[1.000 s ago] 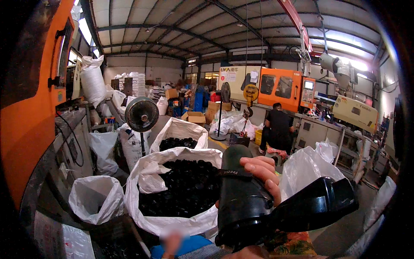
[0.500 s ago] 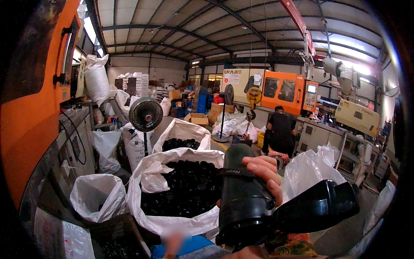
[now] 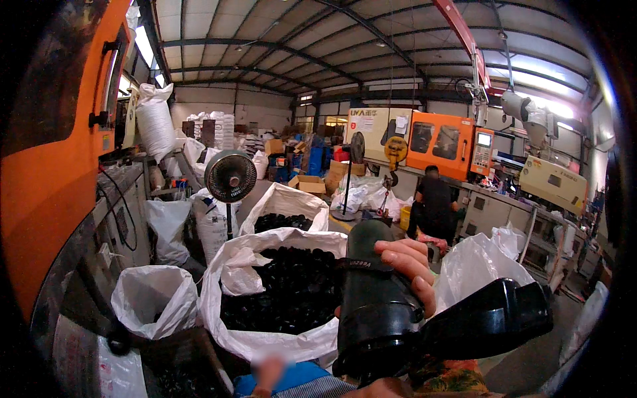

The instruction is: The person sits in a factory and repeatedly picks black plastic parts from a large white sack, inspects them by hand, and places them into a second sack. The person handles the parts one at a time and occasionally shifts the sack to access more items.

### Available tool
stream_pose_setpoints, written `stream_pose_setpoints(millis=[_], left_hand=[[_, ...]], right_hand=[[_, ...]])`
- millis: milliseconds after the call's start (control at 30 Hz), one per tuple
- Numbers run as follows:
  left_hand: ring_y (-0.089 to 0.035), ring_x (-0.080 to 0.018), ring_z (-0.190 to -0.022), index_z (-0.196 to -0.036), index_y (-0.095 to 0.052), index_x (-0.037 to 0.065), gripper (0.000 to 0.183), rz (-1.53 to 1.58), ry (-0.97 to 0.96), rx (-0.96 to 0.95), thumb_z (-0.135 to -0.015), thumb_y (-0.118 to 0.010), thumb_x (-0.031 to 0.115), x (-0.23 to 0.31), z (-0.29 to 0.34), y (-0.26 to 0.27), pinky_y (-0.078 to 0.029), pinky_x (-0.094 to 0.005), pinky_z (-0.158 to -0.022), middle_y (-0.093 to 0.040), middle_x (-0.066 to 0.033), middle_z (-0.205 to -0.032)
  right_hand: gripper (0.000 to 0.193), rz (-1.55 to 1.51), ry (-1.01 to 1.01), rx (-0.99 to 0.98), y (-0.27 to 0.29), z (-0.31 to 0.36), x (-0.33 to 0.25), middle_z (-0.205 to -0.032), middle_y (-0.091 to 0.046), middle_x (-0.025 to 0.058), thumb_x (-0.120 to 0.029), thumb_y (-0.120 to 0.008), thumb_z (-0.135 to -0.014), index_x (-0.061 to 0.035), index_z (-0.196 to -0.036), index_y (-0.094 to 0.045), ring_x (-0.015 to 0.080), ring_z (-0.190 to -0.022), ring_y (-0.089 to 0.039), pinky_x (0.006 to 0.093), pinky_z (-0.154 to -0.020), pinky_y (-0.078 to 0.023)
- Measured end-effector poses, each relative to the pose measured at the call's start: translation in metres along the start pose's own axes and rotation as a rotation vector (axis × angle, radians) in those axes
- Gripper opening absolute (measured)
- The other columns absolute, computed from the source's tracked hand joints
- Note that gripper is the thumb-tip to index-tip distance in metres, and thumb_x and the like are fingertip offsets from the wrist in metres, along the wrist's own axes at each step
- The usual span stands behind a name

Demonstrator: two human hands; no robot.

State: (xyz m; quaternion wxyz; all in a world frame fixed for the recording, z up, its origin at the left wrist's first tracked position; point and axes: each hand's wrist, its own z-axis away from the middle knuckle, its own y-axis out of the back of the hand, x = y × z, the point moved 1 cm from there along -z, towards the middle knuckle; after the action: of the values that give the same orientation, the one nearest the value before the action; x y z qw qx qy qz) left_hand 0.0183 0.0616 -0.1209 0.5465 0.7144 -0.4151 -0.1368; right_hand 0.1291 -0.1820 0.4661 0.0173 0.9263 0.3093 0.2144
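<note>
A large black plastic pipe-shaped part [image 3: 375,305] fills the lower middle of the view, close to me. It has a moulded collar near its top, and a dark side arm [image 3: 494,318] reaches right. The fingers of my right hand [image 3: 408,265] curl over the part's right side, gripping it; the palm is hidden. Low in the picture, what seems to be my left hand [image 3: 268,377] lies beside blue and striped cloth. Its tip is blurred and most fingers do not show. Past the part stands a white woven sack [image 3: 215,325] filled with small black plastic pieces [image 3: 285,298].
A second sack [image 3: 315,205] of black pieces stands behind. A black fan [image 3: 230,176] rises at left, above a white bag [image 3: 159,298]. An orange machine [image 3: 53,146] flanks me. A person [image 3: 434,202] in black sits farther right; a yellow hook block [image 3: 395,151] hangs nearby.
The background has shifted slightly right and down, while the black part and right hand keep their place. A small dark round thing now shows beside the white bag at left.
</note>
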Motion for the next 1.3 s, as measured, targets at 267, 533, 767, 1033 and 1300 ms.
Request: stream_pose_setpoints(millis=[267, 533, 767, 1033, 1300], left_hand=[[-0.052, -0.0262, -0.111, -0.116, -0.057, 0.006, 0.031, -0.062, -0.075, 0.1, -0.09, -0.048, 0.021, 0.003, 0.001, 0.004, -0.039, -0.041, -0.098, -0.056, -0.0129, -0.119], [-0.054, -0.0252, -0.108, -0.114, -0.058, 0.006, 0.03, 0.077, -0.029, 0.114, -0.088, -0.048, 0.019, 0.004, -0.002, -0.001, -0.04, -0.0393, -0.097, -0.058, -0.0123, -0.115], [-0.055, -0.0252, -0.106, -0.112, -0.058, 0.006, 0.029, 0.027, 0.011, 0.017, -0.088, -0.049, 0.018, 0.004, -0.003, -0.001, -0.042, -0.0392, -0.095, -0.058, -0.0117, -0.113], [-0.051, -0.0261, -0.114, -0.117, -0.056, 0.006, 0.032, -0.051, -0.034, 0.026, -0.09, -0.048, 0.02, 0.006, 0.0, 0.005, -0.038, -0.0406, -0.099, -0.055, -0.0137, -0.12], [-0.049, -0.0265, -0.116, -0.122, -0.053, 0.006, 0.034, 0.069, 0.0, 0.038, -0.092, -0.046, 0.021, 0.004, 0.001, 0.001, -0.036, -0.041, -0.101, -0.052, -0.0141, -0.124]], right_hand=[[0.024, 0.019, -0.033, -0.052, 0.003, -0.001, -0.002, -0.119, -0.056, 0.0195, -0.018, -0.036, -0.096, -0.0114, -0.12, -0.038, 0.0312, -0.105, -0.056, 0.0463, -0.093, -0.04], [0.025, -0.017, 0.006, 0.027, -0.005, 0.002, -0.002, -0.119, -0.056, 0.019, -0.019, -0.04, -0.095, -0.0122, -0.12, -0.038, 0.0313, -0.105, -0.056, 0.0458, -0.092, -0.04], [0.035, -0.005, 0.058, 0.041, -0.007, 0.0, 0.0, -0.117, -0.057, 0.0185, -0.022, -0.049, -0.09, -0.0123, -0.121, -0.036, 0.0316, -0.102, -0.057, 0.0456, -0.09, -0.042], [0.03, -0.002, 0.085, 0.099, -0.013, 0.001, -0.001, -0.116, -0.057, 0.0197, -0.021, -0.045, -0.092, -0.0098, -0.119, -0.037, 0.0328, -0.1, -0.059, 0.0478, -0.088, -0.043], [0.031, 0.002, 0.115, 0.113, -0.012, -0.002, -0.002, -0.115, -0.057, 0.0207, -0.02, -0.046, -0.092, -0.0082, -0.118, -0.037, 0.0344, -0.099, -0.059, 0.0501, -0.086, -0.044]])
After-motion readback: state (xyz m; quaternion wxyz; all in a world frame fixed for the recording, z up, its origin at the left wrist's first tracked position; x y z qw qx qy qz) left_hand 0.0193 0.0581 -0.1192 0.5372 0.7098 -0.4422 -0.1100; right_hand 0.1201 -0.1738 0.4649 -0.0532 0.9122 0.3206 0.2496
